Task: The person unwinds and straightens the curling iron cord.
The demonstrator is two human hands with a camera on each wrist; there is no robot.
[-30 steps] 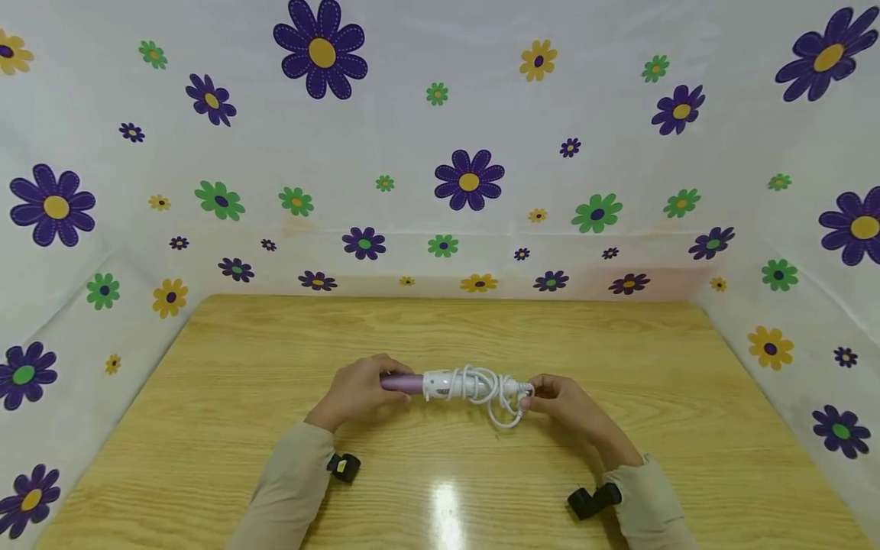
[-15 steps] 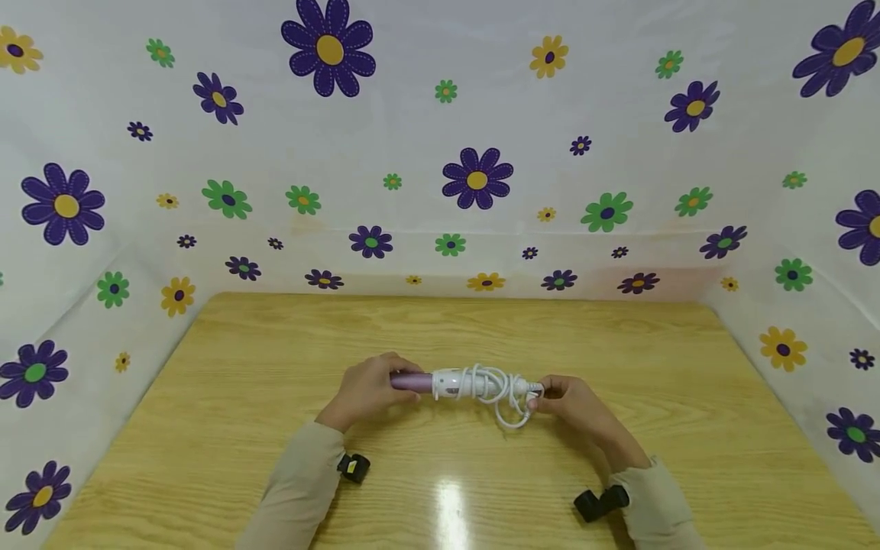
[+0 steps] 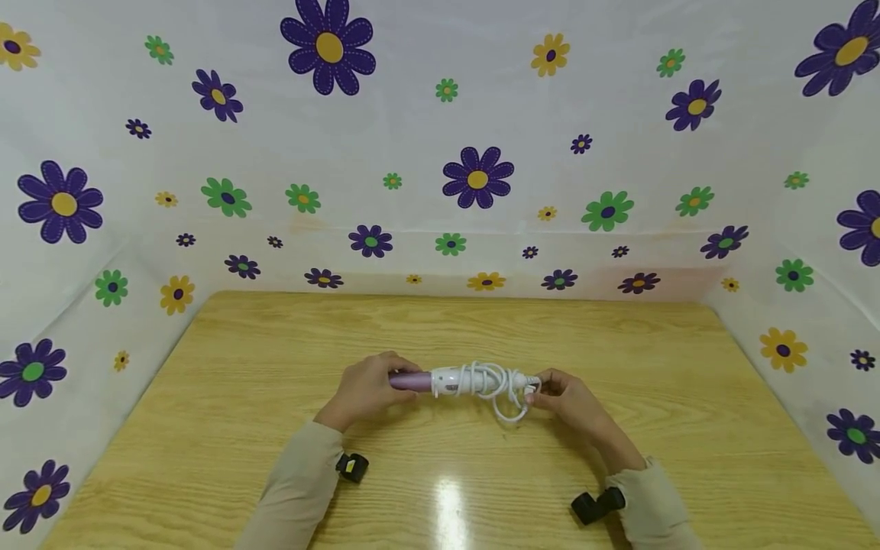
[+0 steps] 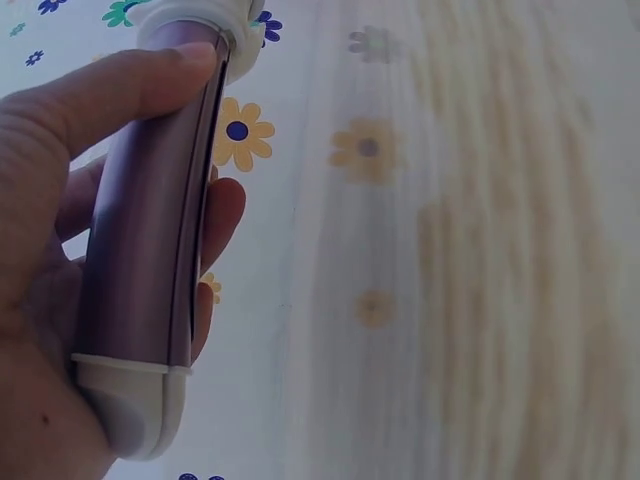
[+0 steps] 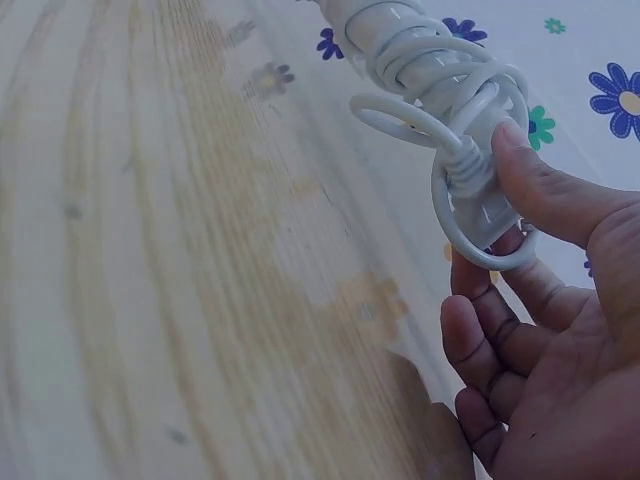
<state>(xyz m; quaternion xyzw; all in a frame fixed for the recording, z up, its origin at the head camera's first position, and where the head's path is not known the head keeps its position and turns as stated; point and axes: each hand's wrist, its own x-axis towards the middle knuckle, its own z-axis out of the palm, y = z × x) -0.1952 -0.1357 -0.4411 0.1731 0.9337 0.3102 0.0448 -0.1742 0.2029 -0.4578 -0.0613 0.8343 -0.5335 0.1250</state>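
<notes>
A hair straightener (image 3: 454,381) lies crosswise between my hands, purple at its barrel (image 4: 150,230) and white at its handle. Its white cord (image 5: 440,70) is wound in loops around the handle. My left hand (image 3: 367,388) grips the purple barrel, thumb along the near side and fingers behind, as the left wrist view shows. At the other end my right hand (image 3: 567,397) pinches the cord's white plug (image 5: 482,195) between thumb and fingers. One cord loop hangs beside the plug. The plug's far side is hidden by the thumb and cord.
A wood-grain table (image 3: 309,321) lies beneath the hands. White cloth (image 3: 399,114) printed with flowers stands at the back and both sides. Black wrist cameras (image 3: 354,467) sit by the sleeves.
The whole scene shifted slightly right in the head view between the first and second frames. The right hand and handle end have risen slightly since the middle frame; both hands keep their hold.
</notes>
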